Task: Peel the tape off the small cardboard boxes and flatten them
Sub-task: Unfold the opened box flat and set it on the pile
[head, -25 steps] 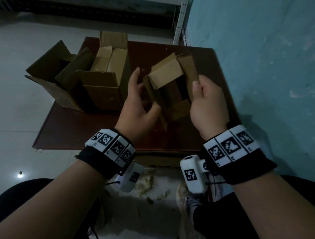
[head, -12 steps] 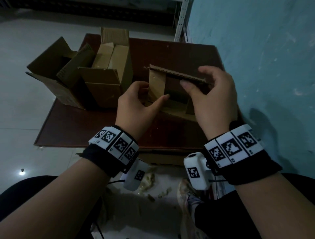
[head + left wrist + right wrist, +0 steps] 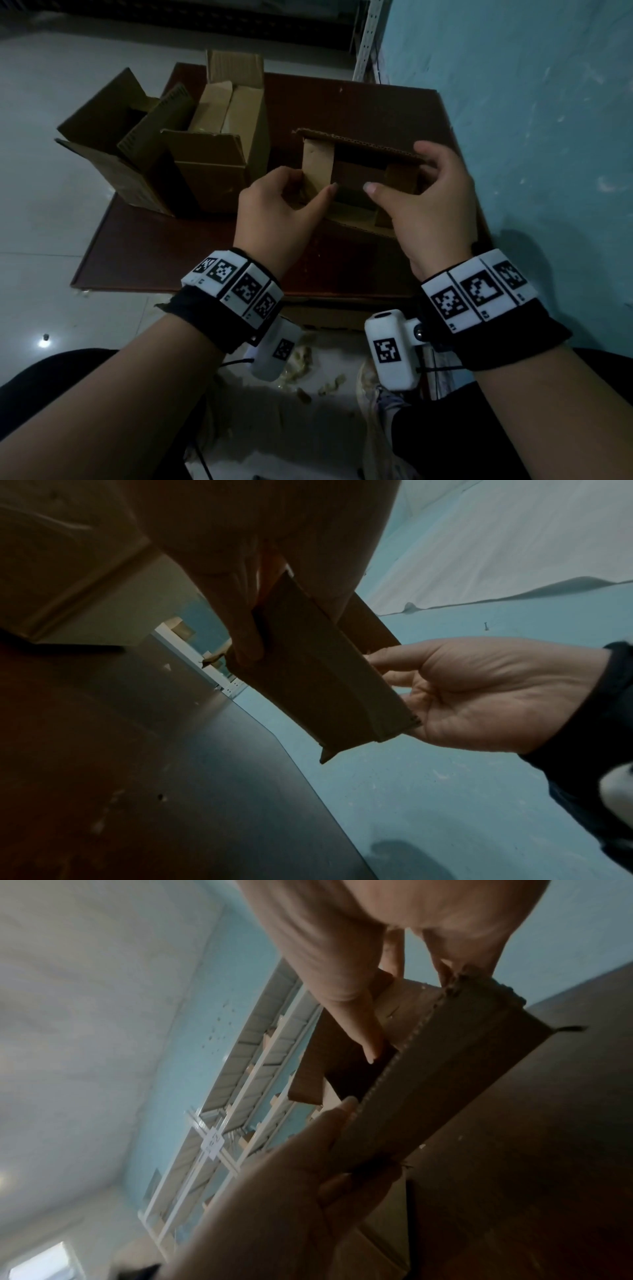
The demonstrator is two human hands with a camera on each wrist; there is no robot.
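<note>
A small brown cardboard box point(image 3: 356, 171) hangs above the dark table point(image 3: 191, 250), its open end facing me and its flaps spread. My left hand point(image 3: 277, 209) grips the box's left side, thumb on the left flap point(image 3: 317, 168). My right hand point(image 3: 431, 202) grips the right side, fingers over the top flap and thumb reaching into the opening. From the left wrist, the box point(image 3: 318, 669) is pinched at its edge with the right hand point(image 3: 479, 691) behind it. From the right wrist, the box point(image 3: 431, 1074) shows its corrugated edge, thumb inside. No tape is visible on it.
Two larger open cardboard boxes point(image 3: 219, 147) point(image 3: 113, 137) stand on the table's left, one hanging over the edge. A blue-green wall point(image 3: 534, 137) runs along the table's right side. Crumpled tape scraps point(image 3: 301, 363) lie on the floor by my feet.
The box turned from a tilted hold to level with its opening toward me. My left hand went from open beside it to gripping the left side; my right thumb moved into the opening.
</note>
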